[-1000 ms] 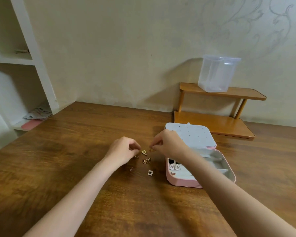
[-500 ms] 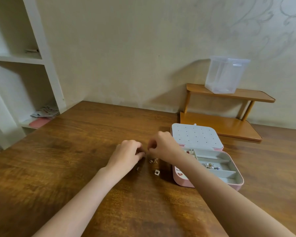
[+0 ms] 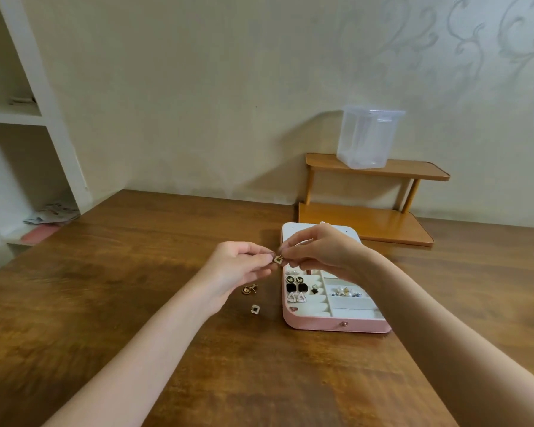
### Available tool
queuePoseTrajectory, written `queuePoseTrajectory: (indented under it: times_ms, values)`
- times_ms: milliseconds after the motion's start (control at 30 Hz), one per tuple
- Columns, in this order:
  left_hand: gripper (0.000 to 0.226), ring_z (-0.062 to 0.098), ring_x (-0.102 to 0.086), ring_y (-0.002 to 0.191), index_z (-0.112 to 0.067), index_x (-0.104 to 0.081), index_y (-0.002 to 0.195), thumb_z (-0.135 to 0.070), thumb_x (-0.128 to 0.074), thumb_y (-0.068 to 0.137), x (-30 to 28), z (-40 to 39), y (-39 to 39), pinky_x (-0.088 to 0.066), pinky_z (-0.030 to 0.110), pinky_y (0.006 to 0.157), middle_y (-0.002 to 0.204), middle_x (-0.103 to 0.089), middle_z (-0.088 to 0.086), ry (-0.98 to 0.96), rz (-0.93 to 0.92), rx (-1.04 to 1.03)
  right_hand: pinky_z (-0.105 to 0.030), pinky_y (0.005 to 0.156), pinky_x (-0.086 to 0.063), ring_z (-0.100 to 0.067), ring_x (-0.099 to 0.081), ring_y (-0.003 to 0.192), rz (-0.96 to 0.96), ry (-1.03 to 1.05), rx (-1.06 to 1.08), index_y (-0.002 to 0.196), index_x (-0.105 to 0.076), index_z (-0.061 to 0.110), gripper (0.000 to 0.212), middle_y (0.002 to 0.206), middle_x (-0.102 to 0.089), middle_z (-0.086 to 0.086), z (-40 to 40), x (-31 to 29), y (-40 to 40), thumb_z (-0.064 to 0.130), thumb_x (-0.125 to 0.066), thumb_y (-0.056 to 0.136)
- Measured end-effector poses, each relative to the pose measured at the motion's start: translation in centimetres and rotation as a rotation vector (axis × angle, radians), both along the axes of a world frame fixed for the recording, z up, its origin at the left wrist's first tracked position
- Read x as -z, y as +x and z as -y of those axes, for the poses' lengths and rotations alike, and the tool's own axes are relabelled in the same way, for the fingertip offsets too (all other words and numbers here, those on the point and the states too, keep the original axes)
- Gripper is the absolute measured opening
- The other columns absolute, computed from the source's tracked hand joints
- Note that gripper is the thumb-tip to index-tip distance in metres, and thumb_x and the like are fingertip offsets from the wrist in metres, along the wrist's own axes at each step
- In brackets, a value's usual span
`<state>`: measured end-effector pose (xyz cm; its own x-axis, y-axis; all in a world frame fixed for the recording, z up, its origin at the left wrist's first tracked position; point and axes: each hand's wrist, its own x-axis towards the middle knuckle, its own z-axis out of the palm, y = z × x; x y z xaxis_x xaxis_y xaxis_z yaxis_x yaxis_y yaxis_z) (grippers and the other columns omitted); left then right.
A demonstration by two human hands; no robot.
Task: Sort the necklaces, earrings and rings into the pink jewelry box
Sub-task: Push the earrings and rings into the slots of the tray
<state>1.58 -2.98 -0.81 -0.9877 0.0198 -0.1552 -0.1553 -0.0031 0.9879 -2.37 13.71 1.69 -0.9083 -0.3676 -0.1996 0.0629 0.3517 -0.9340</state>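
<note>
Far left: white built-in shelving (image 3: 48, 97) with papers and a pink flat item (image 3: 39, 234) on its lowest shelf, off the left edge of the brown wooden table (image 3: 136, 303). Left hand (image 3: 238, 269) raised above the table's middle, thumb and fingertips pinching one side of a small square gold-rimmed earring with a dark centre (image 3: 278, 259); right hand (image 3: 324, 252) pinches the same earring from the other side, so both hands are grasping it, held in the air just over the left edge of the box. On the table below the left hand: a round gold earring (image 3: 248, 290) and, nearer the front edge, a second small square dark-centred earring (image 3: 255, 309), apart from each other and both left of the box. Open pink rectangular jewelry box (image 3: 336, 325) sits right of centre, its white dotted lid (image 3: 350, 234) lying back toward the far edge, mostly hidden by the right hand. Left slotted section holds round dark studs (image 3: 293, 279), black square earrings (image 3: 296, 287) and white triangular earrings (image 3: 296, 298); the right compartment holds a cluster of small pearl-like pieces (image 3: 346, 292). Behind the box, at the far edge against the wall: a two-tier light wooden rack (image 3: 367, 223) with a clear plastic lidded container (image 3: 367, 137) on its top tier.
</note>
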Motion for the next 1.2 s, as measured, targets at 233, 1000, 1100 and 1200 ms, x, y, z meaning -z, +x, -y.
queuePoseTrajectory:
  times_ms: [233,1000,1100,1200]
  values:
    - [0.006,0.015,-0.07,0.081,-0.004,-0.067,0.088,-0.002,-0.063,0.084,-0.3,-2.9,0.0,-0.057,0.022,0.072,0.092,-0.071,0.013,-0.055,-0.011,0.058,-0.025,0.072,-0.053,-0.014,-0.06,0.071,-0.043,0.073,0.025,0.089,-0.069,0.0,0.008,0.081,-0.067,-0.011,-2.6,-0.3,0.8,0.003,-0.062,0.085]
    - [0.006,0.01,-0.069,0.075,-0.009,-0.068,0.089,-0.009,-0.064,0.085,0.8,-3.3,0.9,-0.057,0.02,0.07,0.085,-0.071,0.006,-0.222,-0.033,0.071,-0.014,0.05,-0.038,-0.005,-0.049,0.056,-0.148,0.605,-0.267,0.098,-0.069,0.005,0.015,0.068,-0.059,0.006,-2.8,1.0,2.3,0.007,-0.062,0.086]
    - [0.005,0.008,-0.069,0.074,-0.01,-0.068,0.089,-0.009,-0.063,0.086,0.8,-3.4,1.0,-0.056,0.017,0.065,0.085,-0.072,0.006,-0.227,-0.03,0.071,-0.013,0.049,-0.038,-0.005,-0.049,0.056,-0.161,0.608,-0.24,0.095,-0.069,0.006,0.012,0.068,-0.058,0.006,-2.7,1.3,2.3,0.007,-0.063,0.085]
    - [0.006,0.009,-0.069,0.075,-0.01,-0.068,0.09,-0.01,-0.063,0.086,0.8,-3.4,1.1,-0.054,0.014,0.06,0.087,-0.072,0.007,-0.237,-0.027,0.078,-0.011,0.047,-0.038,-0.004,-0.05,0.056,-0.198,0.613,-0.199,0.089,-0.066,0.009,0.005,0.068,-0.057,0.006,-2.6,1.6,2.4,0.007,-0.064,0.084]
